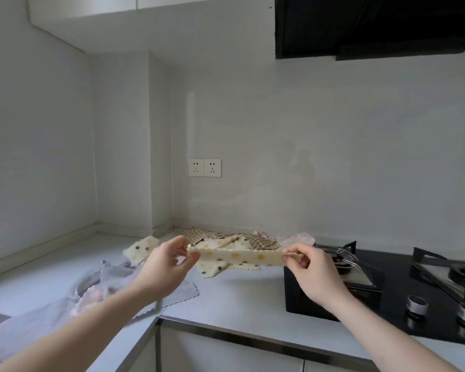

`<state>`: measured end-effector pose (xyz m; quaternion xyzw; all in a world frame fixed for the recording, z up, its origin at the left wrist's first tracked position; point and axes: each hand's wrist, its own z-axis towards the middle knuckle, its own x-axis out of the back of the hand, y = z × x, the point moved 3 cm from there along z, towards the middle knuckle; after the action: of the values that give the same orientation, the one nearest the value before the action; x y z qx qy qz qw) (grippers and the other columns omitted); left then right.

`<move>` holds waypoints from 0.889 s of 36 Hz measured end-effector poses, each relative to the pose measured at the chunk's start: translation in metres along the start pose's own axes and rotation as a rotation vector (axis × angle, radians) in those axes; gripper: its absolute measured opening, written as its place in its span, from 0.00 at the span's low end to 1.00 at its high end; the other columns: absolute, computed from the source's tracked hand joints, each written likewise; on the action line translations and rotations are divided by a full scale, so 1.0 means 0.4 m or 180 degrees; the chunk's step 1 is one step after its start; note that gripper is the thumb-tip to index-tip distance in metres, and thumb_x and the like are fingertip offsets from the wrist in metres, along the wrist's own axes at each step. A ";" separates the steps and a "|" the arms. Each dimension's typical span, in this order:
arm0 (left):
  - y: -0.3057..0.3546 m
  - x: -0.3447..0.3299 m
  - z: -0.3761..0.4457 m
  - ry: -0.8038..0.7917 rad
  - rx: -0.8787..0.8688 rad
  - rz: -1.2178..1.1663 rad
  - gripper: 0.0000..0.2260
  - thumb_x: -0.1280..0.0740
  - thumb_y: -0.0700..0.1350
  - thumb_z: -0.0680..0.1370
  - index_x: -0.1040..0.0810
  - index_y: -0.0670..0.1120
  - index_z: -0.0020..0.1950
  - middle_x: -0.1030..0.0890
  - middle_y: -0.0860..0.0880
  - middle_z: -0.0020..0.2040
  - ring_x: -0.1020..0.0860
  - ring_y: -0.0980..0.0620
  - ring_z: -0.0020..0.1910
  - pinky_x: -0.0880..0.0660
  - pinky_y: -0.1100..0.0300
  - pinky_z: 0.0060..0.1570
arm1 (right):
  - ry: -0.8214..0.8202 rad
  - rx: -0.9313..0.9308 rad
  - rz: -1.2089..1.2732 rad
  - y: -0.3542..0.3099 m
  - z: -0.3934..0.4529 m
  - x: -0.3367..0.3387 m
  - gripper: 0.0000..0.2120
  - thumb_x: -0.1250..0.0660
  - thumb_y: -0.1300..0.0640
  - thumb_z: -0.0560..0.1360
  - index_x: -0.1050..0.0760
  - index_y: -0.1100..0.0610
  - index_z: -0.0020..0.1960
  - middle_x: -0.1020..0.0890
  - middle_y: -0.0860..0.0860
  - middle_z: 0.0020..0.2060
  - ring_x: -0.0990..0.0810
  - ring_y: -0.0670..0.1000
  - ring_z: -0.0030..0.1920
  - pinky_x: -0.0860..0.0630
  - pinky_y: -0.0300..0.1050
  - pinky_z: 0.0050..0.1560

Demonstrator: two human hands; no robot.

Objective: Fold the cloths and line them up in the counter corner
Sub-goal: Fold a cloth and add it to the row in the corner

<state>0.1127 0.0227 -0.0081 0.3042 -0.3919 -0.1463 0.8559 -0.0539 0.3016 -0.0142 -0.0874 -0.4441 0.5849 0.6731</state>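
A cream cloth with yellow and dark dots (239, 256) is stretched flat in the air above the counter. My left hand (167, 267) pinches its left end and my right hand (314, 272) pinches its right end. Behind it a loose pile of cloths (236, 238) lies against the back wall: checked brown ones, a pale pink one and more dotted cream ones. Another dotted cream cloth (141, 249) lies to the left. Grey and pink cloths (102, 285) are spread on the counter under my left forearm.
A black gas hob (387, 296) with two burners and two knobs takes up the counter's right side. The grey counter (239, 294) turns an L-shaped corner at the left. Two wall sockets (204, 167) sit above the pile. A range hood (373, 25) hangs top right.
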 end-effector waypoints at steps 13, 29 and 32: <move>-0.142 -0.116 -0.189 -0.0942 0.0277 0.0483 0.06 0.28 0.45 0.77 0.24 0.53 0.43 0.18 0.60 0.42 0.22 0.65 0.43 0.27 0.70 0.44 | -0.0952 -0.0672 -0.0226 0.158 -0.168 -0.087 0.05 0.28 0.56 0.77 0.19 0.47 0.43 0.16 0.47 0.36 0.19 0.46 0.32 0.27 0.37 0.37; -0.197 -0.214 -0.041 -0.0403 0.0828 0.0842 0.08 0.35 0.53 0.79 0.26 0.51 0.43 0.18 0.53 0.41 0.20 0.53 0.40 0.21 0.54 0.42 | -0.0225 -0.1073 -0.0447 0.217 -0.040 -0.163 0.06 0.27 0.54 0.76 0.23 0.47 0.49 0.17 0.44 0.36 0.18 0.45 0.41 0.20 0.47 0.46; -0.207 -0.240 -0.034 -0.0537 0.0865 0.1247 0.07 0.37 0.50 0.77 0.29 0.51 0.53 0.19 0.52 0.51 0.20 0.50 0.48 0.23 0.55 0.48 | -0.0282 -0.1138 -0.0747 0.245 -0.049 -0.181 0.09 0.28 0.51 0.76 0.24 0.46 0.55 0.18 0.40 0.41 0.19 0.46 0.46 0.23 0.45 0.46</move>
<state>0.0596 0.0109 -0.1234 0.3214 -0.5295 0.0515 0.7834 -0.1040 0.2762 -0.1243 -0.1273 -0.5771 0.4177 0.6901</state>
